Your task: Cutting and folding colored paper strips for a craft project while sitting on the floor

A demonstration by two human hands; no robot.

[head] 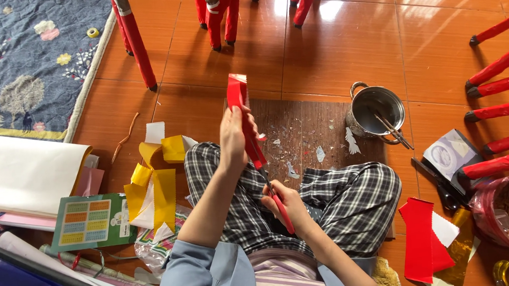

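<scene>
Head view, looking down at a seated person with crossed legs in checked trousers on an orange tiled floor [343, 55]. Left hand [233, 135], centre of frame: grip closed around a folded strip of red paper [241, 111], held upright, upper end reaching toward upper centre of frame. Right hand [288, 208], lower centre: grip closed on the red handles of a pair of scissors [274, 195], blades pointing up to the lower end of the red strip and meeting it; blade opening cannot be told. Beneath both hands: a dark wooden board [312, 127] lying flat on the floor, scattered with small pale paper scraps. Right of the board, touching its upper right corner: a round metal pot with side handles [376, 111], thin sticks resting inside it. Left of the legs: folded yellow paper strips [151, 187], loosely heaped. Far left: a large roll of cream paper [23, 172], with a green printed card [91, 220] just below it. Lower right: a stack of red paper sheets [422, 239], near a red plastic bag [508, 204]. Upper left: a grey patterned rug [26, 63]. Upper edge and right edge: red-wrapped furniture legs [136, 44] standing on the floor.
</scene>
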